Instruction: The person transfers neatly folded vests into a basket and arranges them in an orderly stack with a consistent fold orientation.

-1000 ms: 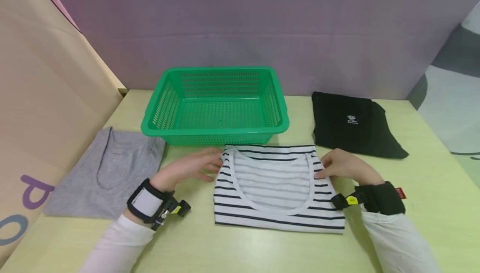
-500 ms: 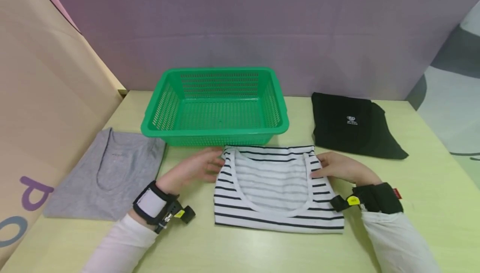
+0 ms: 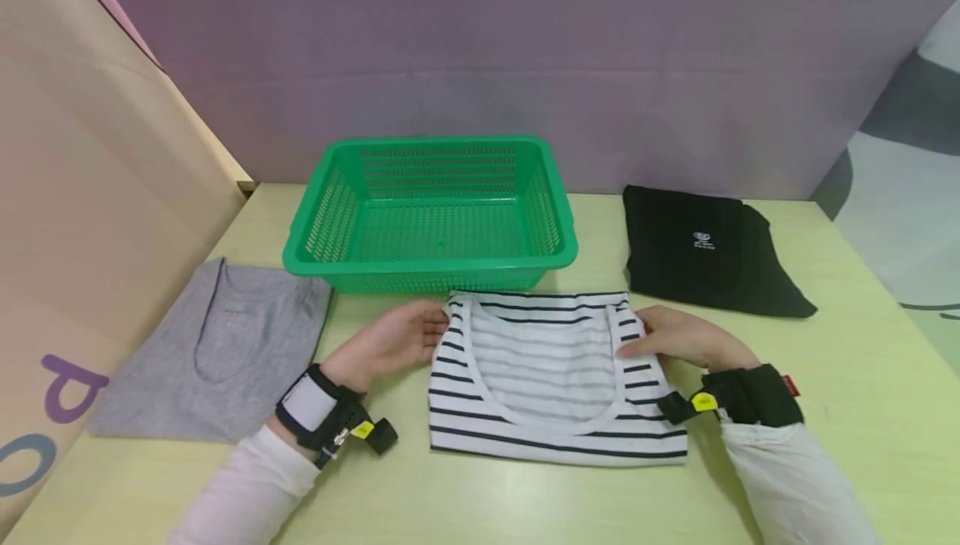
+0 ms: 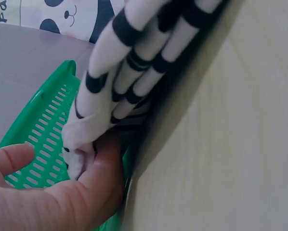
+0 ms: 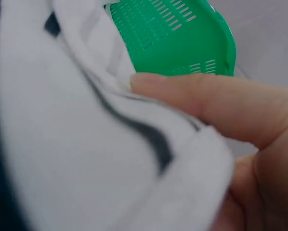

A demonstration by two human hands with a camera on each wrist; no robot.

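Observation:
A folded black-and-white striped top [image 3: 555, 387] lies on the table in front of the green basket [image 3: 558, 249]. My left hand [image 3: 437, 333] grips the top's upper left corner, fingers tucked under the edge. In the left wrist view the striped cloth [image 4: 134, 62] rests in the palm of my left hand [image 4: 81, 168], with the basket [image 4: 43, 130] behind it. My right hand [image 3: 636, 342] pinches the upper right strap. The right wrist view shows my thumb [image 5: 206, 103] pressed on top of the white cloth [image 5: 72, 159].
A grey top [image 3: 217, 345] lies flat at the left and a folded black garment [image 3: 705, 253] at the back right. The yellow-green table [image 3: 847, 362] is backed by a purple wall, with a beige panel [image 3: 75, 195] along its left side.
My left hand slid right and tucked its fingers under the striped top's left corner. My right hand shifted slightly left on the strap. The top itself has stayed in place.

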